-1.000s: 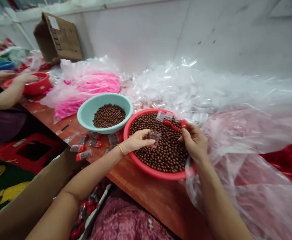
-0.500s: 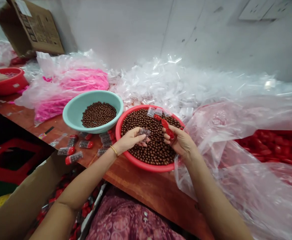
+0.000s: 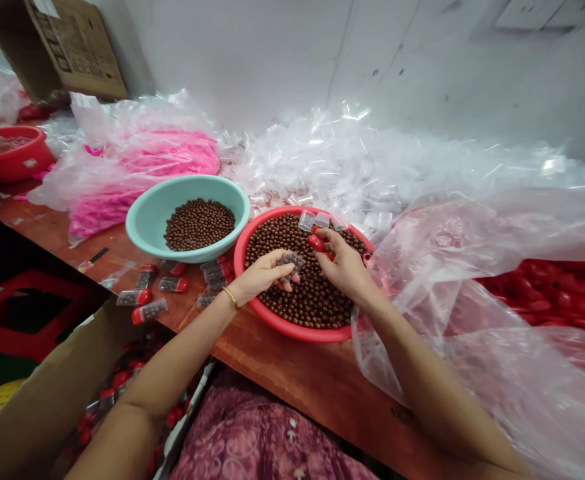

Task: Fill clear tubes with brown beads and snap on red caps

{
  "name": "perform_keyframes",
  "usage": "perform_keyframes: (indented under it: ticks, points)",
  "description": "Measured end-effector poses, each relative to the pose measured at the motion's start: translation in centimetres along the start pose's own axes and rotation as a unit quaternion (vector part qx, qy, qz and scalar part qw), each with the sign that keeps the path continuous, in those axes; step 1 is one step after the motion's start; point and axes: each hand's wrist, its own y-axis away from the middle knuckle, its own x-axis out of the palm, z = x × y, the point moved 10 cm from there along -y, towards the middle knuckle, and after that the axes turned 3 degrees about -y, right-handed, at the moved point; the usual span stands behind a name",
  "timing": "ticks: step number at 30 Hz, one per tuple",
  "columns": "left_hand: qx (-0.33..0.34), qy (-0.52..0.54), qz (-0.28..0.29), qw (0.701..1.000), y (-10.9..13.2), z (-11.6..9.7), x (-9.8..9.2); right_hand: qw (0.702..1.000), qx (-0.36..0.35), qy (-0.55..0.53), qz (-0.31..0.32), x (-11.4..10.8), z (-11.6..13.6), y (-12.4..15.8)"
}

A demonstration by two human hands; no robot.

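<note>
A red basin (image 3: pixel 272 319) full of small brown balls (image 3: pixel 317 300) stands at the table's front edge. Over it, my left hand (image 3: pixel 262 275) pinches a small clear tube (image 3: pixel 292 260) with brown balls inside. My right hand (image 3: pixel 342 265) is closed on a red cap (image 3: pixel 318 243), close beside the tube's open end. Three empty clear tubes (image 3: pixel 320 219) lie on the balls at the basin's far rim.
A teal bowl (image 3: pixel 147 223) with more brown balls stands left of the basin. Filled tubes with red caps (image 3: pixel 147 300) lie in front of it. Pink bags, a heap of clear tubes (image 3: pixel 372 167), a bag of red caps (image 3: pixel 547 293), a cardboard box, another person's red basin (image 3: pixel 15 153).
My right hand moved left with the red cap, closing in on the tube in my left hand. The camera view shifted slightly.
</note>
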Motion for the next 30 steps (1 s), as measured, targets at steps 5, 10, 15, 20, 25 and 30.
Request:
perform_keyframes:
  ticks: [5, 10, 15, 20, 25, 30]
  points:
    - [-0.001, -0.001, 0.011, 1.0, -0.1, 0.3, -0.1, 0.987, 0.02, 0.155, -0.039, -1.6, 0.0, -0.9]
    - [-0.01, -0.002, 0.016, 1.0, -0.1, 0.7, 0.0, 0.997, -0.01, -0.061, 0.05, 0.9, 1.1, -0.8]
    - [-0.01, 0.012, 0.018, 1.0, -0.1, 0.6, 0.0, 0.976, -0.084, -0.2, 0.025, 1.9, 3.8, 0.1]
    - [-0.008, 0.023, 0.018, 1.0, 0.1, 0.7, -0.1, 0.981, -0.136, -0.137, 0.001, 2.4, 4.3, 0.5]
    - [0.0, 0.014, 0.02, 1.0, -0.3, 0.6, -0.1, 0.984, -0.156, -0.084, -0.011, 2.6, 4.2, 0.3]
    - [0.019, -0.004, -0.029, 0.999, 0.0, 0.1, -0.8, 0.994, -0.09, -0.044, -0.053, 0.9, 3.2, 0.1]
